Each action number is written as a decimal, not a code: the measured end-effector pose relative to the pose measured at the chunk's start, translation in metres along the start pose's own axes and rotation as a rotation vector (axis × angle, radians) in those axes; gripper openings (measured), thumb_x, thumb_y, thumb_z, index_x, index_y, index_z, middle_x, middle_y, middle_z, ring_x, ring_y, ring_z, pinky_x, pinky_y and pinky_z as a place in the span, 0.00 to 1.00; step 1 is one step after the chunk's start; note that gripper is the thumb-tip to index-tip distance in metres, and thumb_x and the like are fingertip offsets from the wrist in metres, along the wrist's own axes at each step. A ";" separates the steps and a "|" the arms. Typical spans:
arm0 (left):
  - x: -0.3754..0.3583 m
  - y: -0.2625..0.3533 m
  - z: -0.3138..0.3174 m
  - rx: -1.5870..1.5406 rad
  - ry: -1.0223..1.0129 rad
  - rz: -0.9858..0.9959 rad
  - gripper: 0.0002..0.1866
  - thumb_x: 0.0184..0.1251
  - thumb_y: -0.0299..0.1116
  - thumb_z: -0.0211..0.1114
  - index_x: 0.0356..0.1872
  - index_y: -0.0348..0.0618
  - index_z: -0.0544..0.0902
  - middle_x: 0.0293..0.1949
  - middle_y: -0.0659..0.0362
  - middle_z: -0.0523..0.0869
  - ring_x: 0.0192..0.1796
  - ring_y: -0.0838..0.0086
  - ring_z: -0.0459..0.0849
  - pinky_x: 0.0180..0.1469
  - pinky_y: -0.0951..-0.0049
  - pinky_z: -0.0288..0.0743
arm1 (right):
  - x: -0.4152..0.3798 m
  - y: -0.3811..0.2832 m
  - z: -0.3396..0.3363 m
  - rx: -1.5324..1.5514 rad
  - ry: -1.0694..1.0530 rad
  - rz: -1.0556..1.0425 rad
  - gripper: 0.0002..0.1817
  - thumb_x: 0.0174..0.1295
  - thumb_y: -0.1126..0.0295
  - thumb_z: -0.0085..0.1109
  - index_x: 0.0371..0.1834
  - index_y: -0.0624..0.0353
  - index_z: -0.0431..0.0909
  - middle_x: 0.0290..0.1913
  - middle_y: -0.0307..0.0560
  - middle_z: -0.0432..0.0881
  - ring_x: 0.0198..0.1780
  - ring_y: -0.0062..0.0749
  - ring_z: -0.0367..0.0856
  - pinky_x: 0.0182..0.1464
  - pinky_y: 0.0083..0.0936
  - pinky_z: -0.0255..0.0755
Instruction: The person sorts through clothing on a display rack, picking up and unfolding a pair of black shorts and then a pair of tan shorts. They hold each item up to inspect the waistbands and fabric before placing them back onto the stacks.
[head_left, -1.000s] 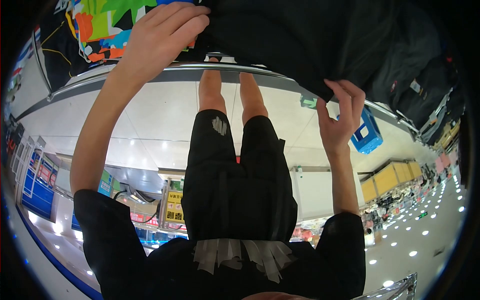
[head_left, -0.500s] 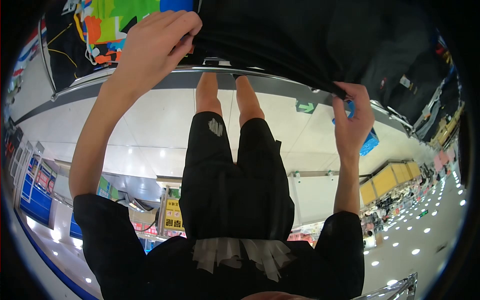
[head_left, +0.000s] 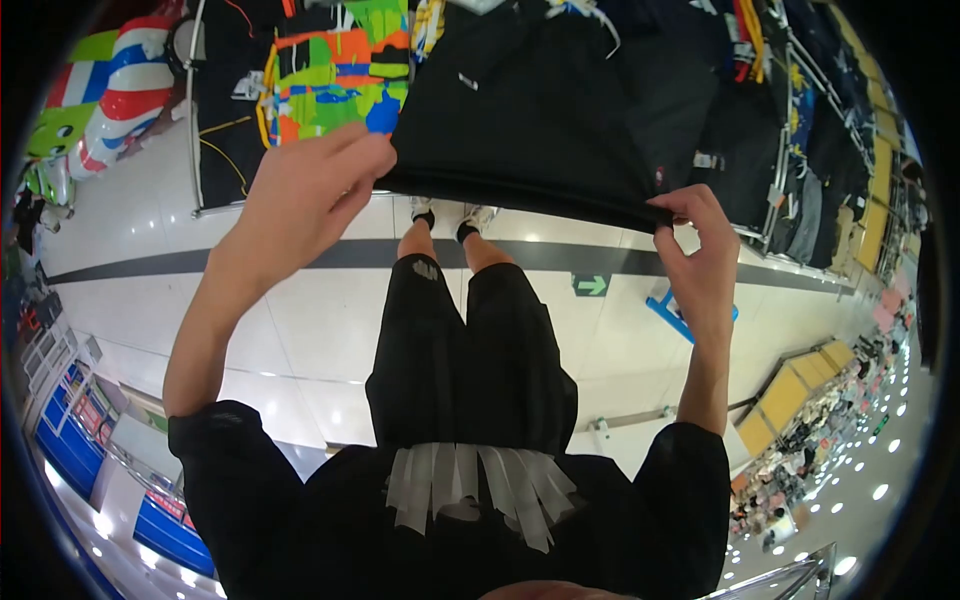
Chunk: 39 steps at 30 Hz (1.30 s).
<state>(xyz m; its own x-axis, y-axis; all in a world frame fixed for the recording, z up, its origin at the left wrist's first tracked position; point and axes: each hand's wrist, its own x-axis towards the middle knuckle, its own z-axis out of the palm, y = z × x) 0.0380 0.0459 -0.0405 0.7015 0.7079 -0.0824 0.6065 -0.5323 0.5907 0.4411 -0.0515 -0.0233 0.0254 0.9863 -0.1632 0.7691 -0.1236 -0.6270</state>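
L hand [head_left: 305, 195] & R hand [head_left: 700, 255] pinch black garment [head_left: 520, 120], hem horizontal.

Plain black garment [head_left: 520, 120], multicoloured patchwork-print shirt [head_left: 335, 75] in orange, green, blue, red-white-blue striped item [head_left: 125, 85], pale glossy floor [head_left: 310, 320], green arrow sign [head_left: 591, 285]

1 head-worn fisheye camera looks steeply down, close above the floor [head_left: 320, 330].

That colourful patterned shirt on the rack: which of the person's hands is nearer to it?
Left. The left hand grips the black garment just below the colourful shirt; the right hand holds the garment's far corner, well away.
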 end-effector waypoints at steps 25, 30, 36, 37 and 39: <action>-0.004 0.047 -0.010 0.035 -0.002 -0.043 0.12 0.69 0.21 0.68 0.52 0.36 0.87 0.47 0.50 0.83 0.47 0.51 0.88 0.51 0.55 0.82 | -0.017 0.035 -0.004 0.169 -0.032 -0.339 0.14 0.65 0.85 0.65 0.53 0.62 0.80 0.46 0.50 0.80 0.44 0.45 0.86 0.48 0.31 0.81; 0.017 0.007 0.009 0.000 -0.091 -0.047 0.17 0.66 0.19 0.68 0.55 0.36 0.88 0.50 0.49 0.83 0.54 0.50 0.86 0.58 0.54 0.81 | 0.004 0.030 0.008 0.008 -0.103 -0.432 0.33 0.66 0.83 0.62 0.74 0.42 0.83 0.42 0.49 0.75 0.41 0.49 0.80 0.46 0.42 0.76; 0.037 -0.022 0.016 -0.040 -0.172 -0.054 0.19 0.64 0.16 0.66 0.57 0.34 0.88 0.55 0.49 0.82 0.59 0.50 0.85 0.62 0.53 0.81 | 0.035 0.031 0.008 -0.272 -0.300 -0.449 0.36 0.71 0.82 0.60 0.80 0.34 0.80 0.44 0.50 0.76 0.41 0.50 0.82 0.47 0.44 0.77; 0.037 -0.024 0.016 -0.052 -0.185 -0.054 0.20 0.64 0.16 0.66 0.57 0.34 0.88 0.55 0.49 0.82 0.58 0.50 0.86 0.62 0.52 0.81 | 0.037 0.031 0.010 -0.278 -0.324 -0.447 0.36 0.71 0.82 0.61 0.80 0.37 0.80 0.46 0.50 0.76 0.42 0.50 0.82 0.48 0.44 0.78; 0.036 -0.025 0.018 -0.078 -0.213 -0.053 0.20 0.64 0.16 0.66 0.57 0.35 0.88 0.55 0.49 0.82 0.58 0.49 0.86 0.62 0.52 0.81 | 0.038 0.031 0.014 -0.167 -0.329 -0.365 0.33 0.70 0.81 0.63 0.78 0.43 0.80 0.49 0.51 0.77 0.44 0.51 0.84 0.49 0.45 0.79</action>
<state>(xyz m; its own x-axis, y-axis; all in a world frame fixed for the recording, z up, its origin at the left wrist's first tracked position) 0.0551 0.0768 -0.0727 0.7374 0.6157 -0.2778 0.6198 -0.4532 0.6406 0.4569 -0.0193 -0.0593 -0.4447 0.8721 -0.2043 0.7827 0.2675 -0.5620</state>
